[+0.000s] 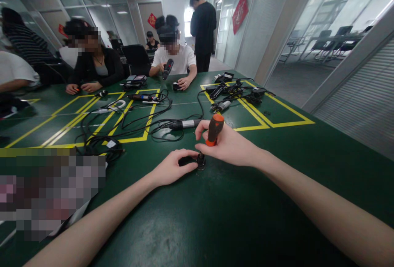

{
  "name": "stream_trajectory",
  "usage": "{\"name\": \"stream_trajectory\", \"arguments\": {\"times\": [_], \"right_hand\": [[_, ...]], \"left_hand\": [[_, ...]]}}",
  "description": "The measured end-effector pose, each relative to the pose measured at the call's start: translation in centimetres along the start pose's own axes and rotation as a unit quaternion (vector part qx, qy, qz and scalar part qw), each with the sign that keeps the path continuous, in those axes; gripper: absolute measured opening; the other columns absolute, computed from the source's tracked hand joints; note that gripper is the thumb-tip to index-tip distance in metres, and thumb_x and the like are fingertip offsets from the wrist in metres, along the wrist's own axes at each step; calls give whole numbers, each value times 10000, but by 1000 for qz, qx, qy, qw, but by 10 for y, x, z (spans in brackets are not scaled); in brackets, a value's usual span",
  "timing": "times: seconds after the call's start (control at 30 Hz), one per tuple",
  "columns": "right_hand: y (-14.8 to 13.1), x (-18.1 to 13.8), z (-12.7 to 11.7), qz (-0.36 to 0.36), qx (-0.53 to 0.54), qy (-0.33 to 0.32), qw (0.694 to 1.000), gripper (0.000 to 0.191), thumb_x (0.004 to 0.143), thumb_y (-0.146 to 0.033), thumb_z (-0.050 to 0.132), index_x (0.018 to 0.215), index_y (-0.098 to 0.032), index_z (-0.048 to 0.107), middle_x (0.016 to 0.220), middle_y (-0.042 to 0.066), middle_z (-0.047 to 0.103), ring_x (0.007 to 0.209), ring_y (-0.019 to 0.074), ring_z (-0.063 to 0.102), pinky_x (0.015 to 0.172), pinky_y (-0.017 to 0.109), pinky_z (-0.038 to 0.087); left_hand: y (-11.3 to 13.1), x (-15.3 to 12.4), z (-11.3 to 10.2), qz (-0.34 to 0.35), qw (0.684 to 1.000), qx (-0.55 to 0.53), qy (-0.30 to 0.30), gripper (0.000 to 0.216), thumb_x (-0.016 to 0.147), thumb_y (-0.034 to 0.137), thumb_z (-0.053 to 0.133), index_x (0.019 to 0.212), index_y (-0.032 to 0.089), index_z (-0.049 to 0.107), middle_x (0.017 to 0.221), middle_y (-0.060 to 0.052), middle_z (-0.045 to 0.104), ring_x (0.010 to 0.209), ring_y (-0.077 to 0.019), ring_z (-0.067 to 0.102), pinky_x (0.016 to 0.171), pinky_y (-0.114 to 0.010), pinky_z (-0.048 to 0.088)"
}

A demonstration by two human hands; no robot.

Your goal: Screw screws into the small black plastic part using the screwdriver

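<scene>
My right hand (229, 143) is closed around an orange-and-black screwdriver (216, 129), its handle upright and tilted slightly. Its lower end points toward a small black round part (201, 161) standing on the green table (172, 226). Whether the tip touches that part I cannot make out. From the left side, my left hand (172, 167) pinches the same black part between thumb and fingers, steadying it on the tabletop.
Behind my hands lies a silver-and-black cylindrical tool (186, 124) with tangled black cables (123, 123). More tools and cords (227, 92) fill yellow-taped areas. A blurred flat item (55, 193) lies at left. Across the table a person (174, 55) holds a dark tool (168, 69).
</scene>
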State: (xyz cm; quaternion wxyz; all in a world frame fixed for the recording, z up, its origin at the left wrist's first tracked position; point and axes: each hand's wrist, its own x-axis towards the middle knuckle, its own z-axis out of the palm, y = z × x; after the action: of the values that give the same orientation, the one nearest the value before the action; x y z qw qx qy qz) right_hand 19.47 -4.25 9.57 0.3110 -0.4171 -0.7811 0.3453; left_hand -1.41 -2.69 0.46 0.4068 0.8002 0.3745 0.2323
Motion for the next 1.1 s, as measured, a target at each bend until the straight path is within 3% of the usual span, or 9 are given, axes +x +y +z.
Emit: {"name": "stream_trajectory", "arguments": {"times": [0.4,0.7,1.1], "right_hand": [[6,2,0,-20,7,-8,1000,204,734,-77,611,900,-188,571,735,-52,507,616,119,459,631,280,381],[0,0,0,-21,-1,7,1000,106,785,-128,598,848,-202,555,653,-69,477,576,122,456,598,279,369],[4,2,0,-13,33,-4,999,228,725,-75,615,917,-186,563,758,-50,514,604,110,456,587,264,377]], "left_hand": [[-1,0,0,-6,1000,4,6,330,904,282,672,1213,191,743,1202,-62,764,1113,-244,675,1050,-369,474],[0,0,0,2,1000,4,9,321,904,276,672,1206,199,747,1193,-58,772,1106,-239,683,1047,-360,482],[-1,-1,0,2,1000,-16,10,321,877,323,713,1166,189,746,1170,-63,770,1089,-238,683,1042,-360,486]]}}
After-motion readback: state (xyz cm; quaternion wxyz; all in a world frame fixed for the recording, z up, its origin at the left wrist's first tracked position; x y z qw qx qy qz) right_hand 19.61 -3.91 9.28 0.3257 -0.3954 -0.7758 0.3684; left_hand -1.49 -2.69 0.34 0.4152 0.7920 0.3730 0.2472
